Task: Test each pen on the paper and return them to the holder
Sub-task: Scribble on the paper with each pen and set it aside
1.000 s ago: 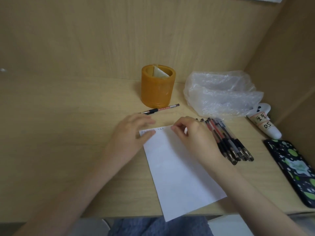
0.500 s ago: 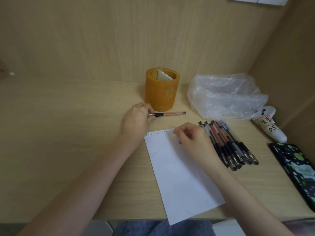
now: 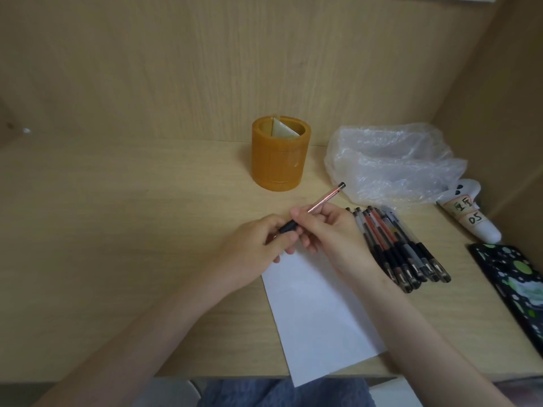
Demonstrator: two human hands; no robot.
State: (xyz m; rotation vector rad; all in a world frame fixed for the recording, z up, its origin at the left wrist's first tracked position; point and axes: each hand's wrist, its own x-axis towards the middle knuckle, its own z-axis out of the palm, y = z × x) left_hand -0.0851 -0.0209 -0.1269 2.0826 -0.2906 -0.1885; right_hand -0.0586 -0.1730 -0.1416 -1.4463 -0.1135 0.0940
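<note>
— What are you holding?

— One pen [image 3: 324, 199], in both hands. My left hand [image 3: 258, 248] is curled round its black grip end. My right hand [image 3: 332, 239] pinches the thin barrel just above that. The tail pokes out beyond my right hand, toward the holder [image 3: 280, 163].

— How will it handle?

— Light, stiff and smooth, I'd judge, so the rubbery grip is the surest hold. The paper [image 3: 317, 318] lies under my knuckles, and the other pens [image 3: 402, 245] are just beside my right hand.
</note>
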